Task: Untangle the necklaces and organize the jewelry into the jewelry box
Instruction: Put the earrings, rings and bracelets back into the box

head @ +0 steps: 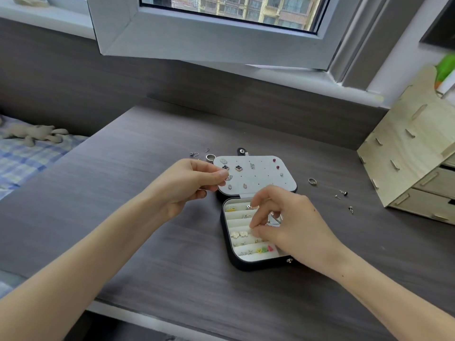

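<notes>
A small black jewelry box point(227, 252) lies open on the dark wooden desk. Its white lid panel point(268, 179) carries several stud earrings. The lower tray has white ring rolls with rings and small earrings tucked in. My left hand point(189, 185) grips the lid's left edge, thumb and fingers curled around it. My right hand point(285, 222) hovers over the tray's right side, fingers curled, pinching a thin silver piece point(275, 220) down at the rolls. No necklace chain is plainly visible.
Loose pieces lie on the desk: a silver band ring point(210, 157) and small hooks point(194, 154) behind the lid, a ring point(312, 181) and several studs point(343, 193) to the right. A wooden drawer organizer point(413, 153) stands at far right. A bed lies left.
</notes>
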Tool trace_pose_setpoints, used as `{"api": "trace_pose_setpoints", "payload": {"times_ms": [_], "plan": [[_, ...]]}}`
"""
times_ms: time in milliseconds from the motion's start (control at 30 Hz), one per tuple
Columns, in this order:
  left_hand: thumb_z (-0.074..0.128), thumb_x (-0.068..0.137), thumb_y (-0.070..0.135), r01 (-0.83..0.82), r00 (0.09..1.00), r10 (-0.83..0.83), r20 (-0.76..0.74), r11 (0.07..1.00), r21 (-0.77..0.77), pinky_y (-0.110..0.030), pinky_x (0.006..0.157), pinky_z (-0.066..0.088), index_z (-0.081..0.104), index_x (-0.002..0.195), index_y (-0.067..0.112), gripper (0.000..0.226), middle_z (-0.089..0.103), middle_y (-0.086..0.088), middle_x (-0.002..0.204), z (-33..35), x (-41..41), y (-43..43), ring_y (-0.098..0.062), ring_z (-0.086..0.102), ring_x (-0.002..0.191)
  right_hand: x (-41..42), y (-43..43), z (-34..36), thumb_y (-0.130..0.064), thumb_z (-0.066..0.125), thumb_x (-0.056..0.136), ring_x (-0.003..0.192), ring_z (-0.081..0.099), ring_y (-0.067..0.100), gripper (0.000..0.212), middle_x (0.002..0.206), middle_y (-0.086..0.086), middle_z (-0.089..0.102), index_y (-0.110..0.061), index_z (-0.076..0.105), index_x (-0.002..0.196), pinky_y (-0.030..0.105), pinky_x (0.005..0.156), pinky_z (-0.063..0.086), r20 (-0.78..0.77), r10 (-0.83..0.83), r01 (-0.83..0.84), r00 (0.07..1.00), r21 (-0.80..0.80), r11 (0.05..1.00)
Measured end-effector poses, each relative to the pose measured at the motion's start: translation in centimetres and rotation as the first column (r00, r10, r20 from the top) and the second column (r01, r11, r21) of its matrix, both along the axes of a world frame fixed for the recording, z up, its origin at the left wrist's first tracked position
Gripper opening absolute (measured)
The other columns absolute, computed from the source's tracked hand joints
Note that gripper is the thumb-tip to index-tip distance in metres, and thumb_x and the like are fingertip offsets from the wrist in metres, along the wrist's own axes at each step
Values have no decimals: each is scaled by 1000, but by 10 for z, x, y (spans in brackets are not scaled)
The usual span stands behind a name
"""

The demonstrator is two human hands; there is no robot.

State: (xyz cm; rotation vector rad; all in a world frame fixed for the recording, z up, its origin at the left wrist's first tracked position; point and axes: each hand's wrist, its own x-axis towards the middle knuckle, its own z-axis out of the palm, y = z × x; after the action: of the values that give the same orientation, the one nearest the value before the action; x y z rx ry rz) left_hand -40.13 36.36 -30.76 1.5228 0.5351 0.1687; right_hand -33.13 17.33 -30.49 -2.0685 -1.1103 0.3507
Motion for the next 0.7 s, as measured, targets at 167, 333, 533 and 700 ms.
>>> {"api": "trace_pose_setpoints", "payload": {"times_ms": [167, 333, 533, 700], "plan": [[69, 83, 18, 15, 1000, -15, 0, 1000, 11, -20, 64, 40, 71, 79, 14, 6, 66, 7, 66, 1, 2, 1, -6, 52, 64, 8, 8, 5, 6, 77, 64, 54, 48, -2, 31, 68, -5, 72, -11, 58, 81, 6, 56, 36, -112, 12, -21, 994, -84, 996], [71, 81, 20, 35, 999, -35, -13, 999, 21, -20, 64, 40, 71, 81, 13, 6, 66, 8, 67, 1, 3, 0, -6, 53, 66, 17, 16, 7, 9, 76, 61, 59, 42, 10, 36, 67, -5, 69, -14, 59, 83, 18, 57, 38, -216, 35, -74, 976, -172, 982], [70, 80, 17, 78, 997, -78, -14, 997, -22, -20, 63, 40, 72, 76, 14, 6, 66, 5, 68, 4, 5, -2, -6, 52, 64, 23, 20, 20, -3, 77, 70, 56, 42, 3, 29, 73, -7, 66, -19, 64, 91, 15, 55, 38, -241, -12, -13, 971, -102, 995], [69, 79, 21, 147, 989, -147, 6, 987, -69, -20, 61, 39, 72, 82, 8, 13, 65, 4, 68, 4, 9, -2, -5, 50, 60, 24, 27, 20, -17, 73, 80, 68, 54, -3, 13, 77, -12, 67, -19, 71, 93, 7, 64, 37, 69, 8, -20, 998, 175, 984]]}}
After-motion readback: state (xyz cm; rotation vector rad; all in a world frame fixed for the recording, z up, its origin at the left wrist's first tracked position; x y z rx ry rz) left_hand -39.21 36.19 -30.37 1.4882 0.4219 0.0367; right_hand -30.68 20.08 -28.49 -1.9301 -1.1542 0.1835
